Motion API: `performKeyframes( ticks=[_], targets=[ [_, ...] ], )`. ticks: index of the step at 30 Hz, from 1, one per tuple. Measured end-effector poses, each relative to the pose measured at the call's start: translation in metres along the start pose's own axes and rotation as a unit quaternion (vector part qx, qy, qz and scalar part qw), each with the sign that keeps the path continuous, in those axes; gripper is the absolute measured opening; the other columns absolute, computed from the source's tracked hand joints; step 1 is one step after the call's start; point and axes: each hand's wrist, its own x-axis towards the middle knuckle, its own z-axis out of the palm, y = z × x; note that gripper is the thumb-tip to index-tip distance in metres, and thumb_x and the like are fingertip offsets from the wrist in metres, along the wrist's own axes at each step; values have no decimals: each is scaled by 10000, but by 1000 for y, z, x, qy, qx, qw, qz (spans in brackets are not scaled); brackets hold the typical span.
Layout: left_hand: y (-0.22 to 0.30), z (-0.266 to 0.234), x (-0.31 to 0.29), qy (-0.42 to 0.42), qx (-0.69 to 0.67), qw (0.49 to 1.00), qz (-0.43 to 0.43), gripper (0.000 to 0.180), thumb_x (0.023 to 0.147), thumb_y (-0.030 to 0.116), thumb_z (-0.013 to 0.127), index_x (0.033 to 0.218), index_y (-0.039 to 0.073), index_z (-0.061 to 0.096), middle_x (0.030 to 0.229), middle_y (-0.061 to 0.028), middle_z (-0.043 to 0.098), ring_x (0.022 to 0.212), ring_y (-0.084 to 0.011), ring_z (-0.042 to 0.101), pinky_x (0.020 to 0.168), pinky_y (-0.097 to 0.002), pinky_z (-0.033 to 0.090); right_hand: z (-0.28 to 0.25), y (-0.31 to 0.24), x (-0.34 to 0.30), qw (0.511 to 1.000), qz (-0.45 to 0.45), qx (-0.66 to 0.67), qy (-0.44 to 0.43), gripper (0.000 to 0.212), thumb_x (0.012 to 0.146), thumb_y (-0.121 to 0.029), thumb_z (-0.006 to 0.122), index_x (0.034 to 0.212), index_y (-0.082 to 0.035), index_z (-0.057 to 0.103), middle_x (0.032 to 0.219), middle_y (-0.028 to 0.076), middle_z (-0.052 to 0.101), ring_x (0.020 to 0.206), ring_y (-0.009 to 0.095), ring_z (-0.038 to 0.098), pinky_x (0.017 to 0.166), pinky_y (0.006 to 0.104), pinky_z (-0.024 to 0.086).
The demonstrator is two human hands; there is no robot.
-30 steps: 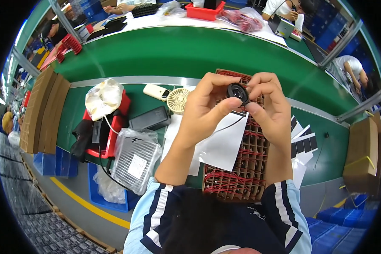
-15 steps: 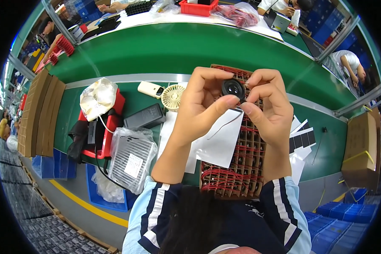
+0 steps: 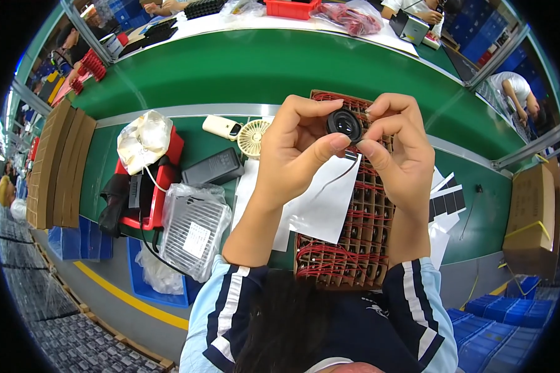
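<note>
A small round black speaker (image 3: 345, 126) with a ringed front is held up above the bench, its face tilted toward me. My left hand (image 3: 295, 146) pinches it between thumb and fingers at its left side. At its right rim, the bent fingers and thumb of my right hand (image 3: 397, 146) close on the edge. A thin dark wire (image 3: 339, 178) hangs below the speaker over white paper sheets (image 3: 314, 214). Under my hands lies a divided cardboard box (image 3: 342, 281), its cells holding several round dark parts with red wires.
Left on the green bench are a cream handheld fan (image 3: 253, 138), a black rectangular device (image 3: 214, 167), a red bin (image 3: 175, 149) and a plastic-wrapped ribbed pack (image 3: 193, 233). Black-and-white cards (image 3: 447, 204) lie right, near a carton (image 3: 529, 214). Other people work across the bench.
The speaker has turned slightly in my fingers and its wire has shifted. My right hand has moved a little to the right and opened slightly around the rim.
</note>
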Motion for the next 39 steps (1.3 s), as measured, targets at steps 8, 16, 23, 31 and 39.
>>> performKeyframes(
  ticks=[8,16,23,31,39],
  targets=[
    [-6,6,1,4,-59,998,-11,266,888,210,469,1041,-7,462,933,-81,528,731,-86,528,578,-188,454,7,5,-2,998,-34,-57,20,271,618,-101,738,726,-43,496,943,84,443,862,189,468,716,266,404],
    [-2,10,1,16,-131,988,-78,323,881,179,485,1164,62,380,867,-36,544,694,-45,501,592,-165,414,19,9,-6,989,-78,-121,14,580,593,-185,752,1086,-36,486,1090,106,514,953,257,501,798,341,383],
    [2,6,0,17,-70,992,-108,337,906,267,419,1177,67,397,784,6,519,565,-6,415,465,-140,306,18,5,3,968,-157,-194,-36,438,642,-182,692,1031,-22,571,978,90,595,871,245,537,760,333,389],
    [2,8,3,48,-37,990,-129,300,920,227,366,1158,53,418,801,8,487,562,-1,414,423,-133,317,26,6,-5,994,-43,-93,-24,597,664,-178,699,1185,-33,445,1022,94,597,830,245,530,762,339,401],
    [-3,9,2,36,-50,996,-71,301,907,183,419,1167,34,441,935,-26,525,771,-38,487,648,-165,410,21,11,-4,997,-17,-21,-69,754,670,-205,708,1278,-38,294,1077,84,579,1039,248,523,912,352,364]
  ],
)
